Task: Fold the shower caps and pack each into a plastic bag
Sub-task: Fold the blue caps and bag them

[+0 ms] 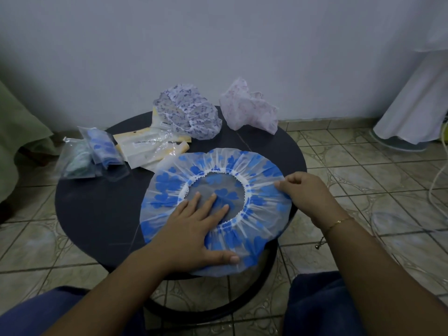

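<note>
Blue shower cap (218, 190) under my hands was thin translucent plastic w/ crinkly gathers; counter (97, 209) matt dark, smooth; packed bags (97, 154) glossy clear plastic; floor (363, 166) tiles shiny.
</note>
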`<state>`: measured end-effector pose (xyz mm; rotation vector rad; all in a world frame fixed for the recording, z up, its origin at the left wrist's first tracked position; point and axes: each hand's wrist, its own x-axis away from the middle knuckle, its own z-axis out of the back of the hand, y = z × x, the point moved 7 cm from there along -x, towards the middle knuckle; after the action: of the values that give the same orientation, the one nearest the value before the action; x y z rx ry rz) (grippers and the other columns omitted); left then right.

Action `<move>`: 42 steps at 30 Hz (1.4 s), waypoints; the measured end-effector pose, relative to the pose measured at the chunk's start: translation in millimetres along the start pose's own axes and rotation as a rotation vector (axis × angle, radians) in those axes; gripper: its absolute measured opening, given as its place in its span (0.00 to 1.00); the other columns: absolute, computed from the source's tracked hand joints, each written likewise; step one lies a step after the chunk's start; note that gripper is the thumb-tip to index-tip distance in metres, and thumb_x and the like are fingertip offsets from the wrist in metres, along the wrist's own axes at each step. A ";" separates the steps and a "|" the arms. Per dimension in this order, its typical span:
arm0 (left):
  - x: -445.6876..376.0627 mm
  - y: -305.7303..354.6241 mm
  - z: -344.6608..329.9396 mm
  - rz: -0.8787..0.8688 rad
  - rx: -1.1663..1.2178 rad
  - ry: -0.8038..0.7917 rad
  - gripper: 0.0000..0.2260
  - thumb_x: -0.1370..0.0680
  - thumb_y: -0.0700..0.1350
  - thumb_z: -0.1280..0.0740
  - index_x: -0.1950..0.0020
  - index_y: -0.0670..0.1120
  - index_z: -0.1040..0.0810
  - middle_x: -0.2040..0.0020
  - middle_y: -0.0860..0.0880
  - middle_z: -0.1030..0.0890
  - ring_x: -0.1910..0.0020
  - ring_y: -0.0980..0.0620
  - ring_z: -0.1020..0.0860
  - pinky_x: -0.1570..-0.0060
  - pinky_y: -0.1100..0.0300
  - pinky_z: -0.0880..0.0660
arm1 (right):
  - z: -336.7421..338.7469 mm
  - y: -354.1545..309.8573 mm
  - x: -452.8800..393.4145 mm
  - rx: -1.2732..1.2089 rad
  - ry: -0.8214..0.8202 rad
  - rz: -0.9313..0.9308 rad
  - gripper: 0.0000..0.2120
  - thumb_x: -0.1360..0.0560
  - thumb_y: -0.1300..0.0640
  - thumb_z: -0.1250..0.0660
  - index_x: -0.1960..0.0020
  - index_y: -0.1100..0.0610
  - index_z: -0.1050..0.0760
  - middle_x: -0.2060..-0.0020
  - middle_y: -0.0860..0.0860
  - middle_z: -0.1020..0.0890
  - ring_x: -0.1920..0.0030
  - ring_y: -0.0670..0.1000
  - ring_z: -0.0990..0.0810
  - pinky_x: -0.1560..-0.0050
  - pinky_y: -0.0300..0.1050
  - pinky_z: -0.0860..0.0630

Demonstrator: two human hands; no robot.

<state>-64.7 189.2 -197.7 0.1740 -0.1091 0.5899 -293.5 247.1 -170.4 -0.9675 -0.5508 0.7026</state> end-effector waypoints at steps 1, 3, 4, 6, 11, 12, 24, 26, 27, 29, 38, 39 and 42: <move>0.1 -0.3 0.3 0.004 -0.007 0.008 0.43 0.43 0.81 0.60 0.35 0.66 0.71 0.29 0.59 0.71 0.29 0.53 0.72 0.32 0.56 0.70 | 0.8 -2.1 -1.2 0.013 0.031 0.035 0.08 0.26 0.54 0.31 0.57 0.59 0.24 0.61 0.51 0.21 0.58 0.51 0.23 0.58 0.45 0.26; -0.2 -1.4 -0.6 0.010 -0.014 0.021 0.43 0.43 0.81 0.60 0.34 0.66 0.72 0.28 0.57 0.70 0.28 0.52 0.71 0.31 0.54 0.69 | 0.4 -5.4 -3.1 0.090 0.075 0.092 0.09 0.24 0.53 0.34 0.55 0.59 0.25 0.60 0.51 0.22 0.58 0.51 0.24 0.58 0.43 0.29; -0.7 -2.2 -1.4 0.011 -0.017 0.021 0.44 0.43 0.81 0.61 0.34 0.65 0.72 0.27 0.57 0.70 0.27 0.51 0.71 0.30 0.54 0.69 | -0.3 -5.4 -4.1 0.135 0.087 0.102 0.09 0.23 0.53 0.35 0.55 0.59 0.25 0.60 0.51 0.23 0.58 0.51 0.25 0.59 0.44 0.30; -2.1 -4.0 -2.4 0.018 -0.019 0.014 0.45 0.44 0.82 0.62 0.33 0.64 0.72 0.27 0.56 0.71 0.27 0.51 0.70 0.30 0.53 0.69 | -0.9 -1.9 -7.8 0.194 0.097 0.090 0.10 0.23 0.53 0.36 0.55 0.61 0.25 0.60 0.53 0.22 0.57 0.53 0.24 0.58 0.46 0.30; -4.4 -5.3 -0.1 0.017 0.032 0.048 0.47 0.44 0.82 0.60 0.31 0.63 0.70 0.28 0.58 0.69 0.28 0.56 0.70 0.31 0.57 0.70 | -0.6 0.8 -13.3 0.203 0.104 0.072 0.09 0.24 0.54 0.34 0.59 0.58 0.26 0.58 0.54 0.21 0.56 0.54 0.24 0.55 0.47 0.28; -3.7 -5.0 3.4 0.012 0.103 0.077 0.47 0.44 0.83 0.58 0.30 0.63 0.67 0.27 0.60 0.66 0.28 0.59 0.68 0.31 0.58 0.68 | -1.0 0.8 -13.5 0.198 0.104 0.076 0.08 0.24 0.54 0.34 0.59 0.57 0.26 0.58 0.54 0.21 0.56 0.53 0.23 0.55 0.47 0.28; 26.2 -133.1 42.6 0.831 0.332 0.577 0.26 0.22 0.65 0.50 0.43 0.48 0.24 0.48 0.46 0.20 0.48 0.43 0.23 0.53 0.53 0.28 | -5.8 -0.4 -7.1 0.290 0.126 0.095 0.23 0.22 0.42 0.43 0.34 0.56 0.32 0.40 0.56 0.24 0.40 0.57 0.26 0.46 0.48 0.31; 22.6 -138.0 36.3 0.879 0.325 0.495 0.27 0.22 0.65 0.52 0.51 0.47 0.23 0.56 0.48 0.22 0.56 0.46 0.24 0.59 0.55 0.31 | -7.1 -0.5 -6.3 0.268 0.129 0.097 0.22 0.22 0.42 0.43 0.37 0.56 0.30 0.43 0.55 0.23 0.45 0.56 0.25 0.51 0.45 0.32; 21.1 -138.3 35.5 0.886 0.311 0.475 0.27 0.22 0.65 0.52 0.55 0.47 0.24 0.59 0.49 0.23 0.59 0.48 0.26 0.62 0.56 0.33 | -6.1 -1.2 -6.1 0.238 0.133 0.095 0.20 0.22 0.43 0.42 0.39 0.57 0.29 0.44 0.55 0.23 0.48 0.54 0.25 0.53 0.44 0.33; 21.1 -136.7 36.9 0.896 0.301 0.470 0.24 0.21 0.63 0.52 0.57 0.47 0.26 0.62 0.50 0.25 0.62 0.49 0.27 0.64 0.56 0.34 | -2.1 -2.4 -6.9 0.173 0.148 0.093 0.19 0.22 0.43 0.41 0.42 0.57 0.27 0.45 0.54 0.22 0.51 0.51 0.27 0.54 0.43 0.34; 26.6 -136.5 37.4 0.862 0.242 0.528 0.20 0.20 0.61 0.52 0.58 0.47 0.31 0.63 0.49 0.26 0.63 0.47 0.28 0.66 0.55 0.34 | -15.4 3.1 -7.0 0.292 0.091 0.135 0.14 0.22 0.52 0.37 0.39 0.52 0.32 0.51 0.56 0.20 0.49 0.56 0.23 0.52 0.46 0.29; 26.5 -136.8 36.8 0.858 0.222 0.523 0.20 0.20 0.61 0.52 0.57 0.47 0.31 0.63 0.48 0.26 0.63 0.47 0.27 0.66 0.55 0.34 | -15.7 3.3 -6.6 0.324 0.094 0.141 0.12 0.22 0.52 0.38 0.40 0.52 0.32 0.53 0.55 0.20 0.52 0.56 0.22 0.53 0.47 0.28; 25.5 -134.4 34.7 0.855 0.143 0.495 0.19 0.19 0.60 0.51 0.56 0.46 0.32 0.64 0.48 0.26 0.64 0.46 0.26 0.66 0.55 0.32 | -17.1 2.0 -2.6 0.504 0.128 0.205 0.07 0.21 0.52 0.41 0.44 0.52 0.34 0.61 0.52 0.23 0.59 0.57 0.24 0.56 0.47 0.31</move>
<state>30.0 86.5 -177.6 0.1098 0.3608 1.4761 -283.9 236.6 -180.4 -0.5925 -0.1462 0.9020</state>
